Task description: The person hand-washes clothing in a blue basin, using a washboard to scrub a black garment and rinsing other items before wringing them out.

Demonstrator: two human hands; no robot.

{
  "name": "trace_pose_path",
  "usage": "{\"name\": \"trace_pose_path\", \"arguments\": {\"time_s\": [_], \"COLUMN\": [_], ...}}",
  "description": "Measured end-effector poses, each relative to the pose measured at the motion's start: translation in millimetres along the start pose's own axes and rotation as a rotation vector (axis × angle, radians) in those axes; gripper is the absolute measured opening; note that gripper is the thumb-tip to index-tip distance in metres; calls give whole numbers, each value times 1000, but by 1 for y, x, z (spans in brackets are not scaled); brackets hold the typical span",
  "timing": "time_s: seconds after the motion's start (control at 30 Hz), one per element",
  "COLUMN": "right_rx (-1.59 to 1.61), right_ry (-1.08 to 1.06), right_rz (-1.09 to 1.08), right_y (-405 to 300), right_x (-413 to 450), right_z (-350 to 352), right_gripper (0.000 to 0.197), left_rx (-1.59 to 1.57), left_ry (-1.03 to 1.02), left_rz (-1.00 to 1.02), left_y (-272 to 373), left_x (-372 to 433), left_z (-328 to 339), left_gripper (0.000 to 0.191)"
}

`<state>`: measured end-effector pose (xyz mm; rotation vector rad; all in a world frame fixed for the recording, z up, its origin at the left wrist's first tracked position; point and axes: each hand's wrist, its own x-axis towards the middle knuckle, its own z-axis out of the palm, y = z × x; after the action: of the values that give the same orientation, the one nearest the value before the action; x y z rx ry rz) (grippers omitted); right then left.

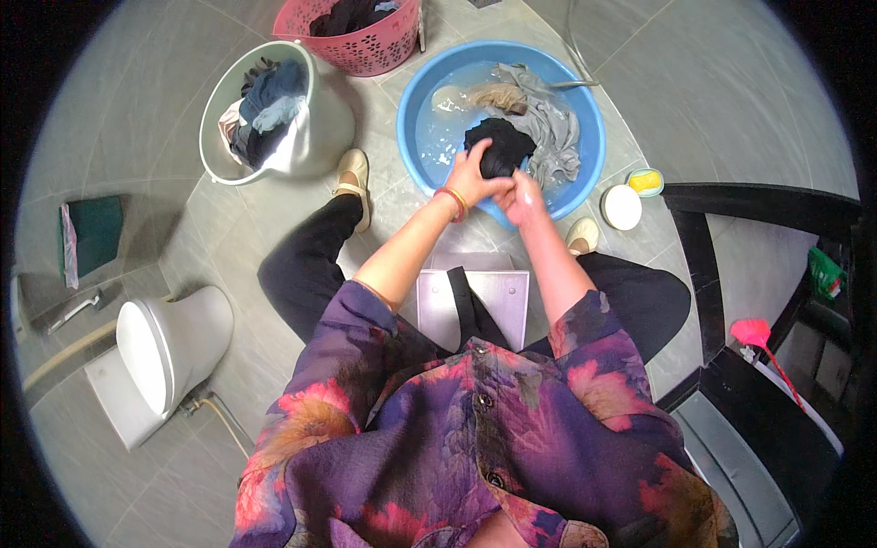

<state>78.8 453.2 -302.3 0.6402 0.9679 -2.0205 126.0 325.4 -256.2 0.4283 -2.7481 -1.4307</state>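
A round blue plastic basin (407,123) of cloudy water stands on the floor in front of me. Over its near side, both my hands are at a bunched black cloth (505,145). My left hand (473,177), with red and yellow bangles at the wrist, has its fingers spread along the cloth's left side and its thumb across the near edge. My right hand (522,197) is curled at the cloth's near right corner, close to the left thumb. Behind the black cloth, a wet grey garment (551,130) and a beige cloth (498,97) lie in the water.
A pale bucket (329,130) of clothes and a pink perforated basket (366,48) stand to the left. Yellow soap (644,181) sits in a dish at right, beside its white lid (621,207). A hose (574,83) reaches the basin. A toilet (185,342) is at left.
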Motion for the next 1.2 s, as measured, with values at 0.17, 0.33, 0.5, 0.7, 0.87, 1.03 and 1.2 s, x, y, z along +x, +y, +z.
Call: {"name": "trace_pose_path", "arguments": {"time_s": [0.17,0.33,0.5,0.7,0.87,1.03,1.2], "right_rx": [-485,-456,-606,-1452,-1510,-1688,-1650], "right_ry": [109,458,761,854,779,626,710], "right_rz": [141,-339,-321,-376,-253,-96,39], "right_y": [20,-49,-122,-136,-139,-139,-160], "right_x": [-25,-13,14,46,76,113,118], "right_z": [-38,-115,-206,-287,-288,-319,-367], "right_gripper": [29,20,13,18,26,28,36], "left_rx": [265,497,441,291,567,651,500], "left_ry": [-121,-328,-147,-63,-469,-557,-523], "left_rz": [-293,-372,-189,587,422,196,171], "left_y": [-62,-37,-20,84,32,-32,-40], "left_x": [-35,-5,43,77,29,-14,-2], "left_z": [20,17,6,-47,-12,15,21], "left_gripper": [63,51,22,27,33,34,32]}}
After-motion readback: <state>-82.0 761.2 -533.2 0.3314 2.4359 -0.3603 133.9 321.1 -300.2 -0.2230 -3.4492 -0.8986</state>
